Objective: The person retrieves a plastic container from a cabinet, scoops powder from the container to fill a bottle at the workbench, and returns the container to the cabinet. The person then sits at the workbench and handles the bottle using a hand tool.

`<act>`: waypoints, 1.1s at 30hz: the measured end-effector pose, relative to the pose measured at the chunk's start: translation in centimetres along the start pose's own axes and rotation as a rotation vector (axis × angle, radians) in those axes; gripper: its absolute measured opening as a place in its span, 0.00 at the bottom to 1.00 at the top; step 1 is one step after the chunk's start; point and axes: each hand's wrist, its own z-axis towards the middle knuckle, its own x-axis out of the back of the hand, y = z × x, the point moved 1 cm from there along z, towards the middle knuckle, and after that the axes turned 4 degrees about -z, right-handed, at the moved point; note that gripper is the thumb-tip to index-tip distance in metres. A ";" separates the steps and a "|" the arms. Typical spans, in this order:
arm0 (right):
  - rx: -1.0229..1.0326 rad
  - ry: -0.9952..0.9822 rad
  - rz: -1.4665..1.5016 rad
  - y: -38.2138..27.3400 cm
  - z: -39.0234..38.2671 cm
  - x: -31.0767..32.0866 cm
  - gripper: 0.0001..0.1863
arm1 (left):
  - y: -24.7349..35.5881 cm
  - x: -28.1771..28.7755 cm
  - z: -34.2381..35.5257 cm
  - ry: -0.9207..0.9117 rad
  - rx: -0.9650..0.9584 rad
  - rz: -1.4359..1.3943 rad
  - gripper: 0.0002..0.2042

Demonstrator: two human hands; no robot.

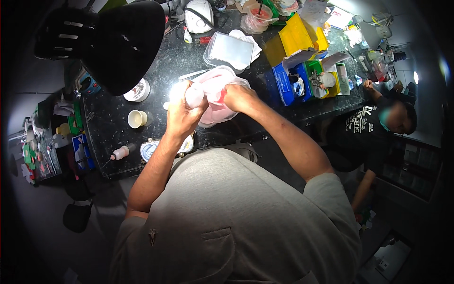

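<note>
Under bright lamp light, my left hand (182, 113) is closed around a small whitish cup (194, 96). It hovers at the left rim of a pinkish tub lined with a clear plastic bag (218, 117). My right hand (239, 98) reaches over the tub's right side, its fingers bent down into the pink contents. Those fingertips are partly hidden, so what they pinch does not show. A thin pale spatula-like tool (194, 74) lies just behind the tub. Near my left forearm are dental casts (150, 149) in white and blue, partly covered by the arm.
A black lamp head (125, 45) looms at upper left. On the dark bench stand a cream cup (137, 119), a white round container (137, 90), a small bottle (120, 152) and a clear lidded box (230, 49). Blue and yellow bins (286, 85) stand right; a co-worker (364, 123) sits beyond.
</note>
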 end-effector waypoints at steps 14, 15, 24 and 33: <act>0.070 0.039 0.220 -2.0 2.2 -2.4 0.20 | -1.7 1.8 -0.4 0.020 0.029 -0.236 0.07; 0.127 0.053 0.260 -2.0 2.5 -2.6 0.20 | -2.0 2.3 -0.4 0.062 -0.024 -0.169 0.07; 0.306 0.005 0.543 0.8 0.2 0.3 0.17 | -0.9 5.2 -1.4 0.157 -0.005 -0.014 0.07; 0.291 -0.052 0.713 4.4 -3.4 1.4 0.16 | 0.3 6.2 -2.2 0.066 0.042 0.045 0.09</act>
